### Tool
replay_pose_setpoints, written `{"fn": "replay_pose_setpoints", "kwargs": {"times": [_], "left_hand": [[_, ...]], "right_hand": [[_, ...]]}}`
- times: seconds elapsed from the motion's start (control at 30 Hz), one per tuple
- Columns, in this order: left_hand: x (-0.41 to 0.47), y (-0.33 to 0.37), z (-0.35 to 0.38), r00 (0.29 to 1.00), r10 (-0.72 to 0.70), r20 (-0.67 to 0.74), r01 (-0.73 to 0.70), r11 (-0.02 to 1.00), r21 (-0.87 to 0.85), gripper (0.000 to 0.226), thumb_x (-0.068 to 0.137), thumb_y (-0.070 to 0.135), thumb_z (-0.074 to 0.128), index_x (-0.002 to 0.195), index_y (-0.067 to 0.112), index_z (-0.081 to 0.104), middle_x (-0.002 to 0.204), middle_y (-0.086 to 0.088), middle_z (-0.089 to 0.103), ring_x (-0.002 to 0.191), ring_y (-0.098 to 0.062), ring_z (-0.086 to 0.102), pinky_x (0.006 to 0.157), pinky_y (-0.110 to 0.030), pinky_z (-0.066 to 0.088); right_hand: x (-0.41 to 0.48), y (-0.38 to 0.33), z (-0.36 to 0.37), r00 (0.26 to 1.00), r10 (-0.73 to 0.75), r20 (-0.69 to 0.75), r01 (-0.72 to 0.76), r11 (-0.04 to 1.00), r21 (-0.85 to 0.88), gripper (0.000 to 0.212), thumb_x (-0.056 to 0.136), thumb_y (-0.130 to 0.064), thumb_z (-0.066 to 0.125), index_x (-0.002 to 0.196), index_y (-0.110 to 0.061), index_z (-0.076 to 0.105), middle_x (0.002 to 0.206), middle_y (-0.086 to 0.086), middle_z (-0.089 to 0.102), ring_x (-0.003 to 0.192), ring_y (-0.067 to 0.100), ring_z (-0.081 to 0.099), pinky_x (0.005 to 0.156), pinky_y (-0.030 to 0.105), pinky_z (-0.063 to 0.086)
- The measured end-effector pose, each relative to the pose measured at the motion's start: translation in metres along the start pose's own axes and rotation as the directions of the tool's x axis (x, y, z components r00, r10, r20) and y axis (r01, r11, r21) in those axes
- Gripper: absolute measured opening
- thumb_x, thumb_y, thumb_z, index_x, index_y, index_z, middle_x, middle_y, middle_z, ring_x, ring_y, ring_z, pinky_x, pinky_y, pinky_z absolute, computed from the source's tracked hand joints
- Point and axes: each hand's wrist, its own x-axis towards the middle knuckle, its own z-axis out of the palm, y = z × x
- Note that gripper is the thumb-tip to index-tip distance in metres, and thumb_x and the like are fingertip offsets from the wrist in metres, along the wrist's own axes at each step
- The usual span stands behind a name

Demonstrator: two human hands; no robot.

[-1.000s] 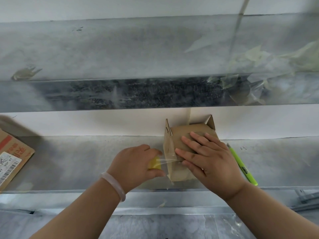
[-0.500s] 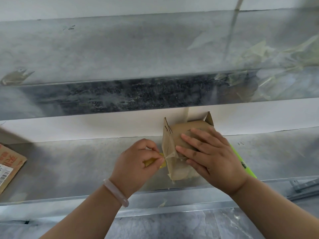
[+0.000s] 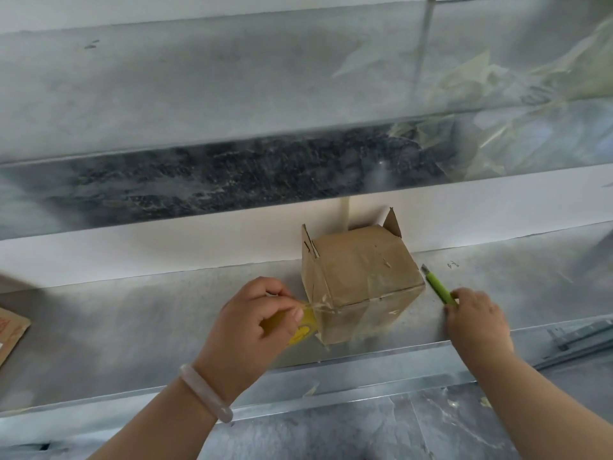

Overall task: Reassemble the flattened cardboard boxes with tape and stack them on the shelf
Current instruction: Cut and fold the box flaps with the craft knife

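Observation:
A small brown cardboard box stands on the metal shelf, its back flaps sticking up against the white wall. My left hand grips a yellow-cored roll of clear tape just left of the box, and a strip of tape runs from the roll onto the box's near left corner. My right hand lies to the right of the box with its fingers closing on the near end of a green utility knife, whose blade end points away along the shelf.
A flattened cardboard piece with a printed label lies at the shelf's left edge. An upper metal shelf overhangs, with crumpled clear tape scraps at its right. A metal rail lies at the lower right.
My right hand left the top of the box and moved right to the green knife. My left hand stayed beside the box with the tape roll, the strip still stretched to the corner.

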Motion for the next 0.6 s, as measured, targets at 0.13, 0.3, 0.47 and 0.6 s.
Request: {"fn": "replay_pose_setpoints", "kwargs": {"times": [0.13,0.3,0.47,0.6], "left_hand": [[-0.002,-0.002,-0.001,1.0,-0.008,-0.004,0.008,1.0,0.008,0.029,0.082,0.042,0.053,0.089,0.027,0.076,0.096,0.021,0.06,0.092,0.003,0.058,0.076,-0.002,0.039],[-0.001,-0.004,-0.003,0.998,-0.011,-0.061,0.008,0.999,-0.052,0.018,0.077,0.04,0.059,0.087,0.03,0.07,0.092,0.02,0.064,0.091,0.002,0.06,0.078,-0.005,0.041],[0.001,-0.006,-0.002,0.996,0.006,-0.089,-0.01,0.999,-0.053,0.021,0.076,0.041,0.059,0.078,0.023,0.071,0.091,0.016,0.064,0.09,0.002,0.059,0.077,-0.005,0.04],[0.001,-0.004,-0.001,0.996,0.029,-0.09,-0.031,0.999,-0.017,0.026,0.077,0.042,0.057,0.077,0.021,0.072,0.092,0.014,0.062,0.091,0.007,0.055,0.076,-0.001,0.035]], "right_hand": [[-0.028,-0.012,-0.013,0.999,0.033,-0.038,-0.019,0.945,0.327,0.028,0.099,-0.019,0.039,0.111,-0.006,0.061,0.094,0.012,0.06,0.078,0.03,0.058,0.071,0.049,0.053],[-0.122,-0.045,-0.064,0.967,-0.039,-0.253,0.2,0.731,0.653,0.023,0.101,-0.018,0.04,0.12,-0.024,0.052,0.082,0.0,0.058,0.07,0.011,0.054,0.06,0.036,0.044],[-0.187,-0.082,-0.087,0.82,-0.565,-0.088,0.544,0.723,0.426,0.062,0.097,-0.029,0.041,0.14,-0.065,0.014,0.085,-0.02,0.054,0.07,0.006,0.059,0.059,0.029,0.05],[-0.195,-0.102,-0.076,0.766,-0.635,-0.097,0.64,0.741,0.204,0.076,0.084,-0.023,0.05,0.149,-0.049,0.021,0.08,-0.015,0.048,0.053,0.014,0.052,0.043,0.031,0.047]]}}
